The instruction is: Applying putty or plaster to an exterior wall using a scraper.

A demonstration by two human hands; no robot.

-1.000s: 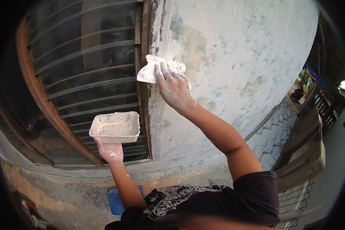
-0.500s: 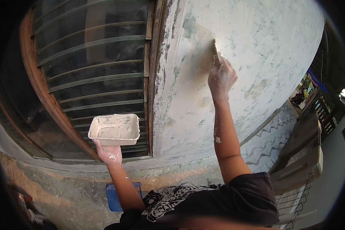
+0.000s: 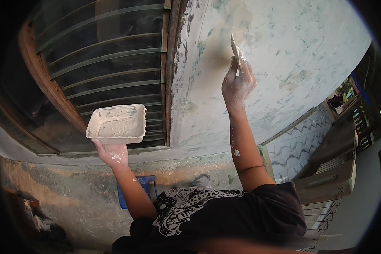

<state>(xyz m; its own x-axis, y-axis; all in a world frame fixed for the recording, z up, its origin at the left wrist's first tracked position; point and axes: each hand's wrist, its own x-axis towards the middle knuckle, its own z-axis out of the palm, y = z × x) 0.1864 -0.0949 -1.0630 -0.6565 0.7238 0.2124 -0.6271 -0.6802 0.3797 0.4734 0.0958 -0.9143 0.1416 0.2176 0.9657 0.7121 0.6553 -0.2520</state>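
Note:
My left hand [image 3: 113, 153] supports a pale rectangular tub [image 3: 133, 139] from below, its thumb up against the near side. Cream-coloured putty [image 3: 117, 123] coats the inside of the tub. White smears mark the hand and forearm. Up on the right, my right hand [image 3: 240, 89] is closed round a putty knife [image 3: 236, 47], whose thin blade is caked with putty and points upward. The blade is close to the patchy white wall [image 3: 283, 55]; whether it touches cannot be made out. A damp-looking beige patch [image 3: 216, 53] lies on the wall beside the blade.
A louvre window [image 3: 110, 63] with glass slats and a wooden frame [image 3: 51, 80] fills the left. Below stands a blue plastic stool [image 3: 146, 183] by my left forearm. To the right are patterned tiles [image 3: 298, 139], a wooden cabinet [image 3: 330, 186] and a wire rack [image 3: 321, 216].
In the picture, the tub and my left hand sit higher and slightly further left. My right hand has shifted a little left with the putty knife, whose blade shows more fully. The whole view has tilted downward.

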